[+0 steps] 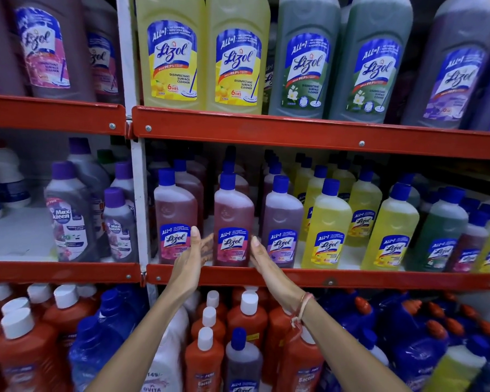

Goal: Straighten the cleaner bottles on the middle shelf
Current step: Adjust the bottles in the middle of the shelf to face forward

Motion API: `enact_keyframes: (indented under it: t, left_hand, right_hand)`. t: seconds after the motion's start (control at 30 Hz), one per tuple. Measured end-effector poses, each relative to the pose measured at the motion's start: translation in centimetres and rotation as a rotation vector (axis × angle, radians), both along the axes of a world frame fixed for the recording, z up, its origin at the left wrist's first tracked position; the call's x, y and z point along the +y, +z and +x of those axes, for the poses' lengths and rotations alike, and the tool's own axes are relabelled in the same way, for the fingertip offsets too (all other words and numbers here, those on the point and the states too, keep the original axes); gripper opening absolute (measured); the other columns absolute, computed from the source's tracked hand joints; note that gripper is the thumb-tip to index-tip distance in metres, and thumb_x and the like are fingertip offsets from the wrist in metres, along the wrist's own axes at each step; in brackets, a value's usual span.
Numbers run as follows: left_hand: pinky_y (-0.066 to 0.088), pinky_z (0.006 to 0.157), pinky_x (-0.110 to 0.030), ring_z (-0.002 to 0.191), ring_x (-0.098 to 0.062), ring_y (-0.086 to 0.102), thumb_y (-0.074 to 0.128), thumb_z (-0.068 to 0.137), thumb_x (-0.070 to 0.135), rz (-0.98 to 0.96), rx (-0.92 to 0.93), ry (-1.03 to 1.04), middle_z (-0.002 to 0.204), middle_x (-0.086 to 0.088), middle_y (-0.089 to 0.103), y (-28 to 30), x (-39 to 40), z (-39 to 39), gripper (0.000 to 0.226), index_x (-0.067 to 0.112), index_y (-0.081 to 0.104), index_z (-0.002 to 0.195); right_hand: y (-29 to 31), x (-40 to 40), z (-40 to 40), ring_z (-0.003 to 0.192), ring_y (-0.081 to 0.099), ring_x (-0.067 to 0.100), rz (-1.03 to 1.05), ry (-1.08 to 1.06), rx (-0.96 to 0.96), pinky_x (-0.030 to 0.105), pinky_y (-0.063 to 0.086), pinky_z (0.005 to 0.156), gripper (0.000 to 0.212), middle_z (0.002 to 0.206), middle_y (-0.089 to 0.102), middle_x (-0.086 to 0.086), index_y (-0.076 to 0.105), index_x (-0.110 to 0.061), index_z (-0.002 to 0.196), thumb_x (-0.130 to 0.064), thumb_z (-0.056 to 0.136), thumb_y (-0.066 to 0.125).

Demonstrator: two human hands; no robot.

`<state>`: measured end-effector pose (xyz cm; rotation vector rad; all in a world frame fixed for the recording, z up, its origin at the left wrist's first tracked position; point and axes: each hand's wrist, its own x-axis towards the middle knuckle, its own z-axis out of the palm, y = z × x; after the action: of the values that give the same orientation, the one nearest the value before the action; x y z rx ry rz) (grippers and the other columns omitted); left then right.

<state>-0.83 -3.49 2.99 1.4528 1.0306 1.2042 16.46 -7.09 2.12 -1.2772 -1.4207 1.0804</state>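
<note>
On the middle shelf (266,275) stand rows of Lizol cleaner bottles with blue caps. A pink one (232,219) stands upright at the front, label facing me. My left hand (191,256) is just left of its base and my right hand (262,257) just right of it, both with flat fingers, flanking it. Whether the palms touch the bottle I cannot tell. Another pink bottle (174,216) stands to the left, a purple one (282,219) to the right, then yellow bottles (327,230) and green ones (441,227) further right.
A white upright post (139,199) divides the shelving. Max Kleen bottles (71,219) fill the left bay. Large Lizol bottles (170,52) stand on the red shelf above. Orange bottles (204,360) and blue bottles (408,335) crowd the shelf below my forearms.
</note>
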Motion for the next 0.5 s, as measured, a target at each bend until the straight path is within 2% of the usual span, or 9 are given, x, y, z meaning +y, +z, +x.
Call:
enact_keyframes:
  t: [0.07,0.13,0.2,0.23,0.3,0.33,0.37,0.43,0.5]
  left_hand:
    - [0.035,0.105,-0.036,0.118,-0.019,0.056,0.011,0.077,0.076,0.013,0.001,0.011,0.134,-0.007,0.058,-0.1,0.0,0.1,0.087,0.025,0.052,0.134]
    - [0.035,0.103,-0.035,0.115,-0.016,0.056,0.012,0.078,0.075,0.017,-0.006,0.020,0.133,-0.007,0.059,-0.2,-0.2,0.2,0.085,0.024,0.053,0.133]
    - [0.037,0.101,-0.033,0.107,-0.011,0.058,0.012,0.081,0.072,0.034,-0.009,0.035,0.128,-0.005,0.062,-0.5,-0.4,0.3,0.081,0.023,0.057,0.128]
    - [0.039,0.101,-0.032,0.103,-0.009,0.060,0.013,0.083,0.070,0.050,-0.008,0.066,0.122,-0.004,0.066,-0.6,-0.7,0.3,0.077,0.024,0.060,0.123]
    - [0.046,0.099,-0.036,0.096,-0.007,0.064,0.018,0.086,0.066,0.102,-0.026,0.168,0.106,0.001,0.071,-1.0,-1.2,0.6,0.064,0.028,0.066,0.107]
    - [0.049,0.097,-0.039,0.094,-0.008,0.066,0.022,0.087,0.064,0.129,-0.052,0.218,0.100,0.003,0.072,-1.1,-1.5,0.9,0.058,0.028,0.066,0.099]
    - [0.051,0.095,-0.040,0.092,-0.009,0.068,0.026,0.088,0.061,0.142,-0.080,0.256,0.096,0.004,0.072,-1.1,-1.9,1.3,0.054,0.027,0.067,0.094]
    - [0.052,0.092,-0.039,0.089,-0.008,0.069,0.030,0.091,0.057,0.162,-0.089,0.269,0.092,0.005,0.074,-1.5,-2.4,2.6,0.050,0.025,0.069,0.090]
    - [0.051,0.094,-0.041,0.090,-0.008,0.069,0.032,0.095,0.053,0.172,-0.054,0.215,0.093,0.005,0.074,-1.9,-3.0,4.7,0.046,0.027,0.069,0.089]
  right_hand:
    - [0.1,0.0,0.2,0.153,0.018,0.006,-0.012,0.024,-0.019,0.044,0.014,0.128,0.110,0.164,0.016,-0.021,0.011,-0.040,0.157,-0.096,0.066,0.033]
    - [0.0,-0.1,0.5,0.152,0.019,0.004,-0.004,0.023,-0.043,0.041,0.013,0.128,0.108,0.158,0.017,-0.026,0.012,-0.038,0.158,-0.094,0.068,0.032]
    - [0.1,-0.3,0.8,0.149,0.031,0.007,0.046,-0.053,-0.033,0.037,0.022,0.125,0.098,0.158,0.031,-0.019,0.029,-0.033,0.155,-0.089,0.075,0.033]
    - [0.1,-0.5,1.1,0.144,0.041,0.009,0.087,-0.119,-0.020,0.036,0.028,0.123,0.089,0.154,0.045,-0.012,0.043,-0.032,0.149,-0.085,0.077,0.034]
    - [-0.2,-0.8,2.1,0.126,0.061,0.014,0.197,-0.295,0.017,0.040,0.042,0.115,0.055,0.128,0.069,-0.005,0.065,-0.038,0.118,-0.072,0.084,0.039]
    - [-0.5,-1.0,2.6,0.115,0.067,0.015,0.247,-0.388,0.038,0.044,0.047,0.110,0.039,0.114,0.074,-0.005,0.067,-0.039,0.103,-0.064,0.090,0.042]
    - [-0.7,-1.2,3.2,0.108,0.070,0.017,0.288,-0.478,0.056,0.047,0.051,0.105,0.031,0.106,0.076,-0.005,0.068,-0.037,0.096,-0.056,0.095,0.044]
    - [-1.0,-1.7,4.2,0.109,0.068,0.018,0.328,-0.584,0.052,0.048,0.052,0.102,0.034,0.113,0.073,-0.002,0.067,-0.032,0.104,-0.056,0.095,0.045]
    - [-0.9,-2.2,4.9,0.124,0.056,0.015,0.311,-0.566,0.015,0.038,0.044,0.111,0.052,0.137,0.056,-0.004,0.056,-0.027,0.133,-0.058,0.093,0.044]
